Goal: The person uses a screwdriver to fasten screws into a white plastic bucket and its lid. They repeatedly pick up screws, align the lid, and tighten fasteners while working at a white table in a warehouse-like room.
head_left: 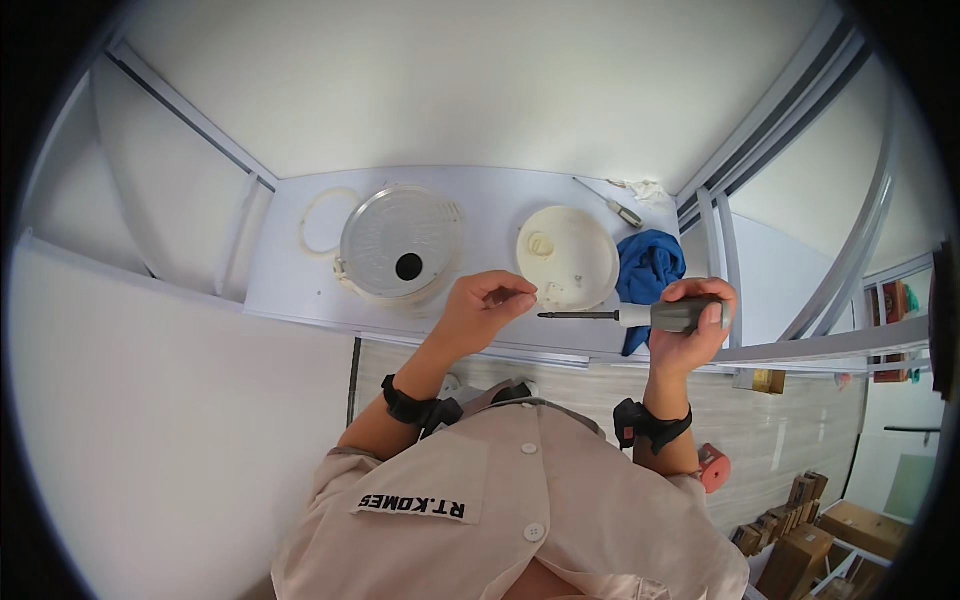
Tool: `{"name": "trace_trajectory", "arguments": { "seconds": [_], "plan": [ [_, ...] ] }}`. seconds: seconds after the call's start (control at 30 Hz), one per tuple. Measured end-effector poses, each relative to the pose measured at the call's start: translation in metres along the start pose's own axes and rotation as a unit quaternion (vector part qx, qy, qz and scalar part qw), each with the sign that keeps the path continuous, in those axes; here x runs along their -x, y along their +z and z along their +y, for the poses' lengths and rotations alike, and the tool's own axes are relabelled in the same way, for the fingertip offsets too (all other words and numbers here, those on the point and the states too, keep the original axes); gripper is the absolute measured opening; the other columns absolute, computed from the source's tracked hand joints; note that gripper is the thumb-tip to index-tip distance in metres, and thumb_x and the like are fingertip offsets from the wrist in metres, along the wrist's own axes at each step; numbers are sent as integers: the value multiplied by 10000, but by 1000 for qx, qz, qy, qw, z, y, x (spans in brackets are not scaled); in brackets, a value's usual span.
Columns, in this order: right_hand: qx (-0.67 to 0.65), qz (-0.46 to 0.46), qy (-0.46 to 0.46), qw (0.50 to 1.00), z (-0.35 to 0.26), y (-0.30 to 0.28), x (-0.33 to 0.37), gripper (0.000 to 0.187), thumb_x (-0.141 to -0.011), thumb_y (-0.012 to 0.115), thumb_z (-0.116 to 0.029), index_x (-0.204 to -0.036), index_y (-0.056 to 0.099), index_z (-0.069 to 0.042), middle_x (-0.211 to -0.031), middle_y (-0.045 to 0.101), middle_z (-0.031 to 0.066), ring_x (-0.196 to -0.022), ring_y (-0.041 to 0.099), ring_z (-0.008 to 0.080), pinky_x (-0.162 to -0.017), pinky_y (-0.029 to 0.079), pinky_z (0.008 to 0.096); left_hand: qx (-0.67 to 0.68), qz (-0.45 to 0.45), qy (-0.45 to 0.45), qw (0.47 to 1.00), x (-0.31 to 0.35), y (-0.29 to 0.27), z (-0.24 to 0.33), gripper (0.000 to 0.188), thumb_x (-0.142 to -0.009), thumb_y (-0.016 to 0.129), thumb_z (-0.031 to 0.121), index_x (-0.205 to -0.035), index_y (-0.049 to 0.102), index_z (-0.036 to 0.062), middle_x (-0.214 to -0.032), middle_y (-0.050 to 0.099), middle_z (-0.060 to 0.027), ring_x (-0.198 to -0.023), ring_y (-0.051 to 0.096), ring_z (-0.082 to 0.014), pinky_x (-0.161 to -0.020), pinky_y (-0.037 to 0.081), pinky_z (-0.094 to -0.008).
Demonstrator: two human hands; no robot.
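Observation:
My right hand [694, 330] is wrapped round a screwdriver [680, 316] with a thick grey handle, a white collar and a dark shaft. It is held level, its tip pointing left toward my left hand [490, 308]. The thumb and fingers of that hand are pinched just short of the tip; whatever lies between them is too small to make out. Beyond the shaft lies a round cream lid-like dish [585, 245] with a small ring and little bits in it. To its left sits a round appliance body [400, 235] with a metal top and a black round spot.
A pale ring [328, 222] lies at the far left of the white table [488, 200]. A blue cloth [650, 264], a second screwdriver [624, 213] and a crumpled white piece [646, 190] lie at the right. Metal frame posts flank the table; cardboard boxes [795, 560] stand at the lower right.

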State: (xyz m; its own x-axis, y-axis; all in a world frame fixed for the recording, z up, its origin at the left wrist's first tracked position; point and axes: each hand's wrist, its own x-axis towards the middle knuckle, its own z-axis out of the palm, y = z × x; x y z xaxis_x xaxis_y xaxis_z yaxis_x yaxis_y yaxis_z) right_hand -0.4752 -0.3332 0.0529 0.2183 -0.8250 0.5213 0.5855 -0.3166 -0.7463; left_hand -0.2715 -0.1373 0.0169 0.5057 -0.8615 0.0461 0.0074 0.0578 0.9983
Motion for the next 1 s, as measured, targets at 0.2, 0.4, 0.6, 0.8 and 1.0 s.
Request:
{"name": "trace_trajectory", "arguments": {
  "seconds": [0.2, 0.4, 0.6, 0.8, 1.0],
  "plan": [
    [8, 16, -6, 1000, 7, 58, 23, 425, -1070, 570, -439, -1167, 528, -28, -838, 663, 173, -756, 642, 231, -740, 544, 353, 110, -21, 28, 993, 21, -52, 7, 112, -970, 771, -20, -1078, 788, 4, -1053, 804, -86, -960, 722, -118, -824, 571, -258],
    [-78, 71, 22, 994, 18, 102, 46, 353, -1074, 588, -408, -1171, 544, -71, -886, 667, 147, -806, 638, 219, -742, 546, 340, 121, -16, 33, 992, 39, -107, 15, 135, -967, 763, -48, -1097, 784, -18, -1061, 794, -101, -959, 727, -134, -832, 583, -267],
    [-85, 86, 41, 992, 29, 134, 70, 376, -1061, 631, -446, -1163, 560, -91, -915, 668, 134, -837, 639, 211, -750, 556, 343, 100, -26, 27, 994, 56, -150, 17, 144, -965, 750, -78, -1098, 781, -32, -1059, 779, -99, -966, 740, -153, -856, 607, -288],
    [-53, 77, 27, 995, 28, 161, 94, 365, -1066, 626, -416, -1180, 535, -81, -894, 663, 166, -808, 645, 239, -750, 555, 359, 92, -30, 41, 994, 62, -175, 17, 127, -978, 772, -17, -1102, 787, -39, -1037, 797, -89, -966, 747, -124, -842, 605, -261],
    [18, 34, -28, 999, 18, 167, 104, 402, -1082, 590, -416, -1245, 505, -59, -936, 679, 190, -858, 655, 243, -798, 555, 375, 71, -20, 52, 996, 60, -180, 16, 122, -972, 787, -8, -1090, 791, -37, -1027, 801, -87, -930, 746, -128, -835, 606, -268]
  ]
}}
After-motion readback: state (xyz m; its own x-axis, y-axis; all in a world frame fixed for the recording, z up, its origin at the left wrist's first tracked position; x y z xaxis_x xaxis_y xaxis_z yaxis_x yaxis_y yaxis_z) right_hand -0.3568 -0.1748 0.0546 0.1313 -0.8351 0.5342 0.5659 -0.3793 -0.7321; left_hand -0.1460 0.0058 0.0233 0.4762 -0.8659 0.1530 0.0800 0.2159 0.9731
